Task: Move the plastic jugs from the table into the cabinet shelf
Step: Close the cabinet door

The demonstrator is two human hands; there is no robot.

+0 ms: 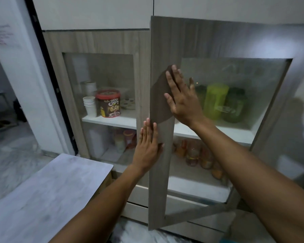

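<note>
Both hands flat, fingers spread: left hand (148,144), right hand (181,97) on grey woodgrain glass-paned cabinet door (162,163). Green translucent plastic jugs (223,104) on shelf behind glass. Push evenly; keep fingers off closing edge.

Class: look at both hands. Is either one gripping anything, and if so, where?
Nothing is gripped. The right hand lies flat on the right cabinet door, by its glass pane; the left hand lies flat against that door's lower edge.
</note>
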